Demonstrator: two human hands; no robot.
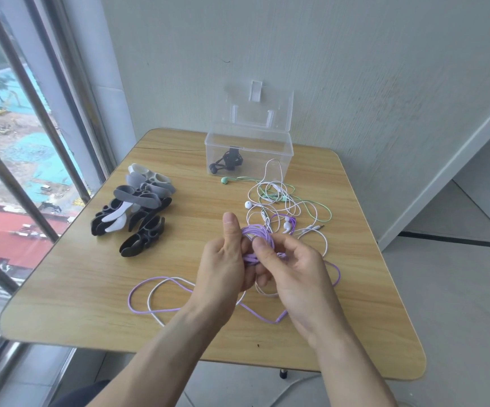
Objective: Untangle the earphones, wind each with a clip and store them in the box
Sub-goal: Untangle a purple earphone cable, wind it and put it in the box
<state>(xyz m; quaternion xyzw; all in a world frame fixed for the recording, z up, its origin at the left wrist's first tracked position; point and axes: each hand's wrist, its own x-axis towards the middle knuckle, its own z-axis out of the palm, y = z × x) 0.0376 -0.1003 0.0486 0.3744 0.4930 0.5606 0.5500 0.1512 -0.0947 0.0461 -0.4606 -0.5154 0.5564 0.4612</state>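
Note:
My left hand (223, 264) holds a coil of purple earphone cable (257, 237) wound around its fingers, thumb pointing up. My right hand (292, 268) pinches the same coil from the right. The cable's loose tail (149, 309) loops over the table towards the front left, beside a white strand. A tangle of white earphones (270, 198) and green earphones (311, 204) lies behind my hands. The clear plastic box (279, 143) stands open at the back with a wound black earphone (227, 163) inside. A pile of black, grey and white clips (138, 210) lies at the left.
The wooden table (91, 289) sits in a corner, a window along its left side and a white wall behind. Its front edge is near my forearms. Grey floor tiles lie to the right.

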